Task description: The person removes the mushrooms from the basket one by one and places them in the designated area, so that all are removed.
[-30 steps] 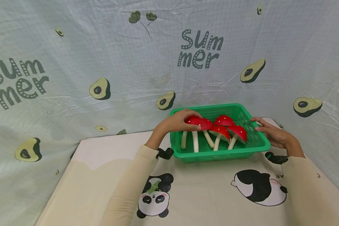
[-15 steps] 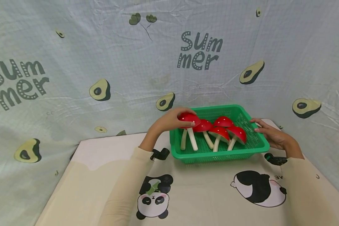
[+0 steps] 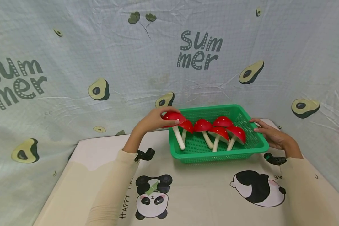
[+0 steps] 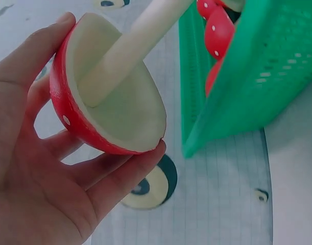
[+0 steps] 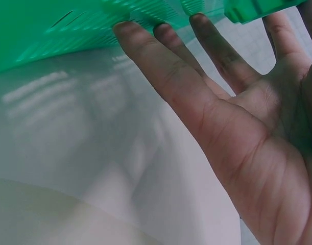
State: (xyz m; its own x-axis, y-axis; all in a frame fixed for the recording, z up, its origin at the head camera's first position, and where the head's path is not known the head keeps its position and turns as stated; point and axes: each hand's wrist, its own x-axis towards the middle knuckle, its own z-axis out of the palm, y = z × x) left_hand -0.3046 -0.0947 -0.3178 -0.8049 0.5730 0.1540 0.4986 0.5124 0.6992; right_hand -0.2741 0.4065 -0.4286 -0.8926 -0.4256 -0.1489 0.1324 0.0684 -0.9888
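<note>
My left hand (image 3: 153,121) grips a toy mushroom (image 3: 173,118) by its red, white-dotted cap. Its pale stem slants down over the left end of a green plastic basket (image 3: 220,154). The left wrist view shows thumb and fingers spread round the cap (image 4: 69,102), whose hollow cream underside faces the camera. Just behind it in the head view, a second mushroom (image 3: 187,126) leans inside the basket. Several more red-capped mushrooms (image 3: 218,132) lie in the middle and right. My right hand (image 3: 274,135) is at the basket's right side, its extended fingers (image 5: 166,71) against the wall.
The basket stands at the back of a pale table (image 3: 203,188) with printed pandas. Right behind it hangs a light cloth (image 3: 124,75) patterned with avocados and lettering. More cloth borders the table at left and right.
My left hand has moved left with the mushroom, from inside the basket to above its left rim. The mushroom behind has tilted, its cap more in view. My right hand stays in place.
</note>
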